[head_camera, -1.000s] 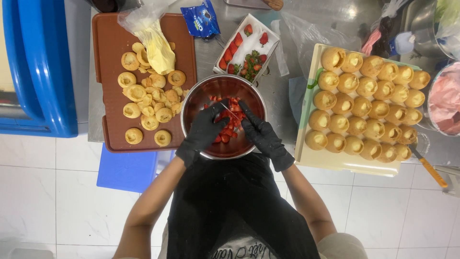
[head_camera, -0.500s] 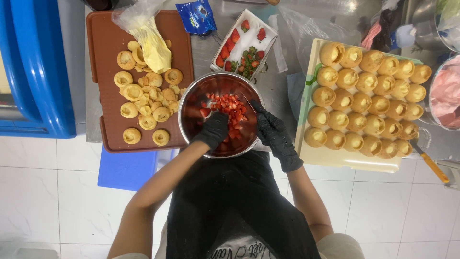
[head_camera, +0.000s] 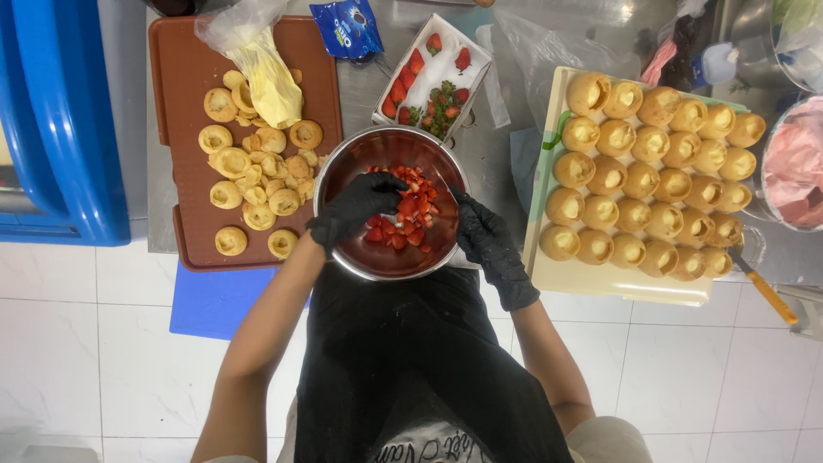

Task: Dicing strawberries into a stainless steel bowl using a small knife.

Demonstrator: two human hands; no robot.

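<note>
Here is the steel bowl (head_camera: 390, 257), round and shiny, sitting at the near edge of the metal counter (head_camera: 489, 163), right in front of the person. Inside it lies a heap of chopped strawberries (head_camera: 407, 214), red pieces gathered toward the middle and far side. The left hand (head_camera: 356, 208), in a black glove, reaches down into the bowl, fingers curled onto the near-left side of the strawberry pieces; whether it actually pinches any, I cannot tell. The right hand (head_camera: 484, 240), also black-gloved, rests against the bowl's right rim, fingers loosely bent along the outside edge, steadying it.

Just beyond the bowl sits a white tray (head_camera: 446, 56) with a few whole strawberries and green tops on it. To the left lies a brown tray (head_camera: 189, 69) scattered with small hollow pastry shells (head_camera: 249, 180), and a clear piping bag of yellow cream (head_camera: 266, 81) lies across its far end. A blue snack packet (head_camera: 347, 27) rests between the two trays at the back. On the right, a pale board (head_camera: 617, 279) carries neat rows of filled pastry shells (head_camera: 651, 171), touching one another. A knife with an orange handle (head_camera: 767, 293) lies beside the board's near right corner.
</note>
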